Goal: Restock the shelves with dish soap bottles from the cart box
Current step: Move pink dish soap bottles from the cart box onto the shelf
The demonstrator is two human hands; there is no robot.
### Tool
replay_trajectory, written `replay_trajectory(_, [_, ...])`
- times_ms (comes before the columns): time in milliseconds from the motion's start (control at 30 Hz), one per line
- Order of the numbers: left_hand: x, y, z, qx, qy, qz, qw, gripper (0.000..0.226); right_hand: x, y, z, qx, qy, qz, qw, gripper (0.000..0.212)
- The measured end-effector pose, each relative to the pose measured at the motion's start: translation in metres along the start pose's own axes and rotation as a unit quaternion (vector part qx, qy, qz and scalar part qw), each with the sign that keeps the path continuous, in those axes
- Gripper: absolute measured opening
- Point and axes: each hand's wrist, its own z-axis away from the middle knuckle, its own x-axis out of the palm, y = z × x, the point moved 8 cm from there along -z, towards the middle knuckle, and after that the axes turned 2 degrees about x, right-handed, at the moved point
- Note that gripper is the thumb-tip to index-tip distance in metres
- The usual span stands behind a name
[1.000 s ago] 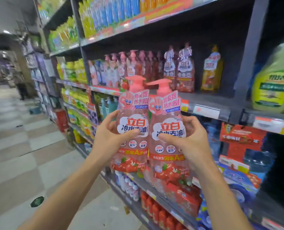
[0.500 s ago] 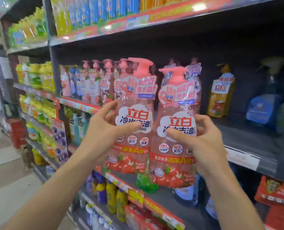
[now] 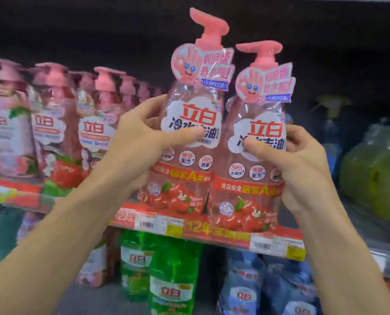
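I hold two pink pump bottles of dish soap upright and side by side in front of the shelf. My left hand point(image 3: 141, 142) grips the left bottle point(image 3: 189, 169), thumb across its white label. My right hand point(image 3: 303, 169) grips the right bottle point(image 3: 248, 196) the same way. Both bottles hover just above the shelf's red price strip point(image 3: 212, 233), at the right end of a row of like pink bottles point(image 3: 93, 133). The cart box is out of view.
Dark open shelf space lies behind and to the right of the held bottles. A yellow-green bottle pack point(image 3: 376, 173) stands at the far right of the same shelf. Green bottles point(image 3: 171, 278) and blue bottles point(image 3: 244, 289) fill the shelf below.
Both hands have carried the two bottles up and closer to the shelf, and the view has closed in on the gap beside the pink row. My grips are unchanged.
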Motion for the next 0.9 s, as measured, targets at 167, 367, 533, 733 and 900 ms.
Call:
replay_trajectory(167, [0.005,-0.03,-0.037,-0.012,-0.036,0.031,0.999,0.073,0.001,0.016,-0.023,0.007,0.038,0.01,0.999,0.068])
replay_trajectory(367, [0.009,-0.061,-0.052,-0.029,-0.065,0.051,0.996,0.082,-0.005,0.036,-0.039,0.012,0.066,0.015,0.998,0.068])
replay_trajectory(533, [0.005,-0.078,-0.054,-0.041,-0.064,0.074,0.994,0.075,-0.008,0.044,-0.043,0.017,0.063,0.029,0.997,0.063])
replay_trajectory(733, [-0.002,-0.081,-0.044,-0.008,-0.038,0.078,0.996,0.062,-0.003,0.043,-0.034,-0.005,0.058,0.048,0.997,0.051])
replay_trajectory(900, [0.001,-0.079,-0.027,0.063,-0.006,-0.088,0.994,0.065,-0.002,0.045,-0.019,-0.087,0.082,0.104,0.987,0.037])
